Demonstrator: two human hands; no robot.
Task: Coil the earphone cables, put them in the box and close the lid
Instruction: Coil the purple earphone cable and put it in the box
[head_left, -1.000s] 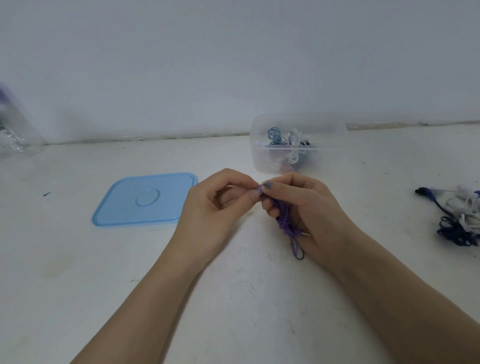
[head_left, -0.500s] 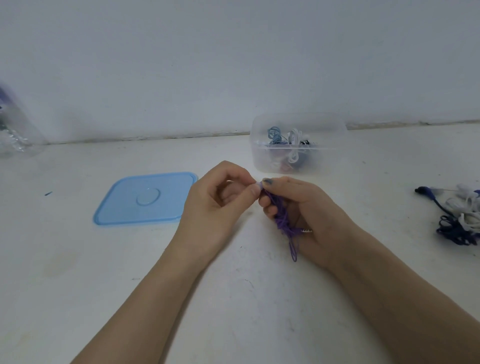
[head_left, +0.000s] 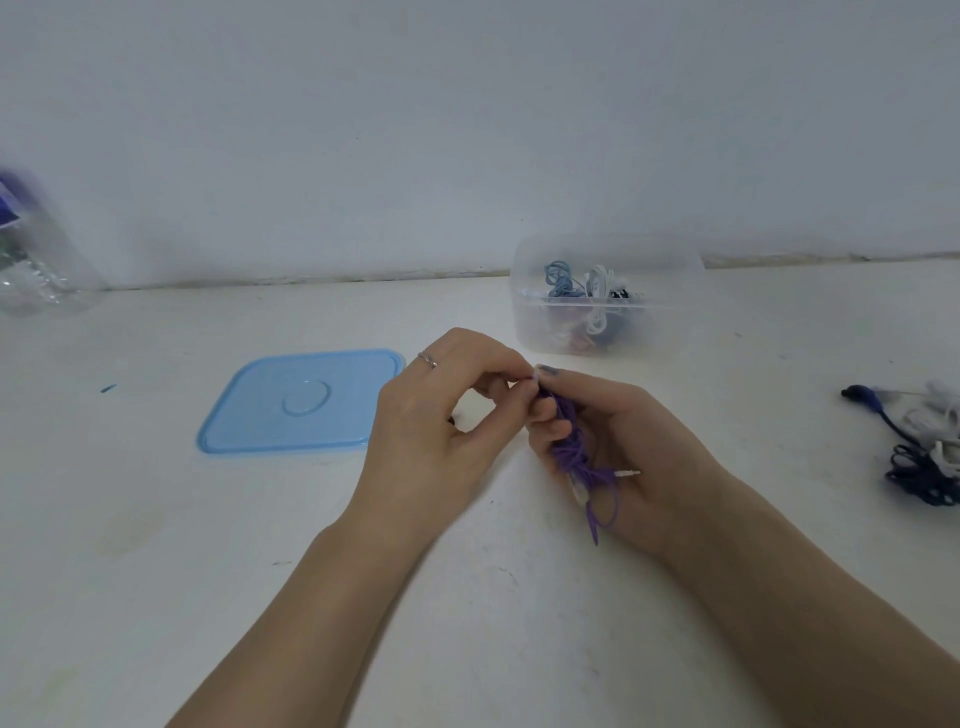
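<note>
A purple earphone cable (head_left: 571, 447), bunched into a coil, lies in my right hand (head_left: 618, 441), whose fingers curl around it; its plug and a loose loop stick out below. My left hand (head_left: 441, 415) pinches the cable's top end with thumb and fingertips, right against my right forefinger. Behind the hands stands a clear plastic box (head_left: 670, 317), lid off, with several coiled earphones inside. Its blue lid (head_left: 260, 415) lies flat on the table to the left.
A tangle of dark blue and white earphone cables (head_left: 919, 452) lies at the right edge of the white table (head_left: 467, 623). A clear plastic bottle (head_left: 36, 265) stands at the far left by the wall.
My hands have stayed together over the table. My left wrist has turned outward, showing a ring, and the purple bundle's tail hangs a little lower.
</note>
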